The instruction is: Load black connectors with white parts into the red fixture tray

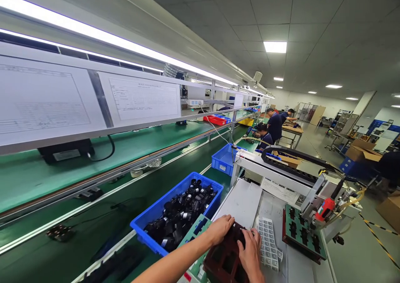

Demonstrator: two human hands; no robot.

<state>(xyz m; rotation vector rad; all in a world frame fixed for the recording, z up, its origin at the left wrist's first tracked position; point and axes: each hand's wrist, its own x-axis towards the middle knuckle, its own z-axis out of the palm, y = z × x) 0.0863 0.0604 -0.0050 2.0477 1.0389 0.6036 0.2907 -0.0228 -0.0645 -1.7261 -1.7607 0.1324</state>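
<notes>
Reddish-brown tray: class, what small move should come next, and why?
Probably the left hand should take a black part from the blue bin on its side, while the right hand steadies the reddish-brown tray: both hands touch the tray, and its near compartments show no such parts.

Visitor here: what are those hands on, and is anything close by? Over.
Left hand and right hand on brown compartmented tray. Grip unclear. White gridded sheet close beside right hand; blue bin of black parts to the left.

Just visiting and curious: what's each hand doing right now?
Left hand: touching the brown tray, grip unclear.
Right hand: on the same tray, grip unclear.
</notes>
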